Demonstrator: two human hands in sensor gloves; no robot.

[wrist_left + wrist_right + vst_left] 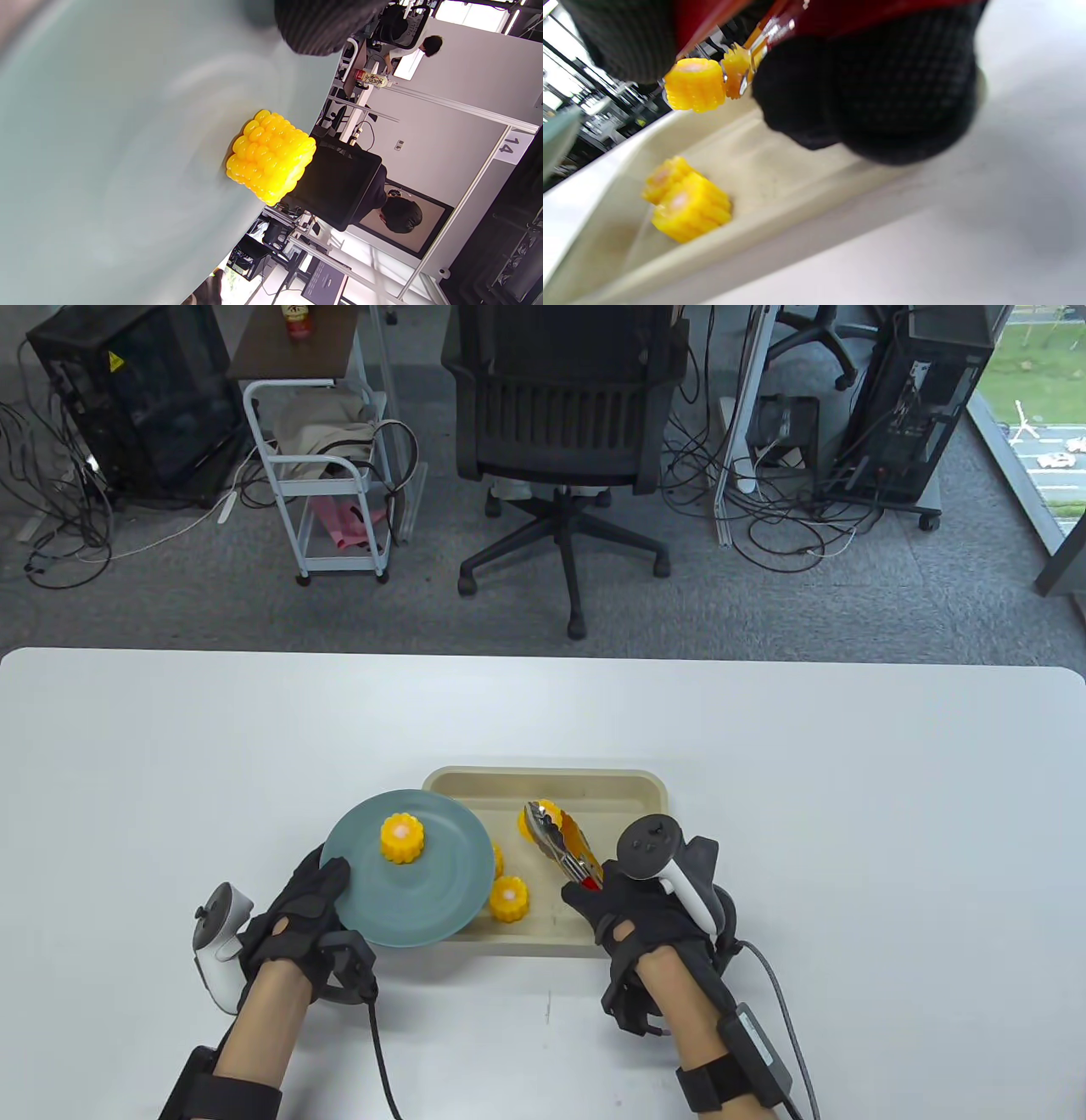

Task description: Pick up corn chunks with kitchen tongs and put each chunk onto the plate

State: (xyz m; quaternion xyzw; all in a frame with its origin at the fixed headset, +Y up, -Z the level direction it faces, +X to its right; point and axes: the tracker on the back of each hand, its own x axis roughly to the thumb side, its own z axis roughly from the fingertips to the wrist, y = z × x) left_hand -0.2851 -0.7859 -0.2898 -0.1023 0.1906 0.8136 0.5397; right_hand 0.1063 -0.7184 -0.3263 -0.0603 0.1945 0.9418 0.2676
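Observation:
A grey-green plate [441,891] overlaps the left end of a beige tray [594,789], and one yellow corn chunk [401,837] [271,163] stands on it. My left hand [307,899] grips the plate's near-left rim. My right hand [632,899] holds the red-handled metal tongs [562,846], whose tips clamp a corn chunk [537,817] [694,84] above the tray. Two more chunks lie in the tray [780,169]: one [509,898] [691,209] by the plate's right edge, the other [497,859] partly hidden under the plate rim.
The white table [848,814] spreads wide on both sides of the tray. Behind its far edge stand an office chair [560,415], a small white trolley [327,475] and computer towers with cables on the floor.

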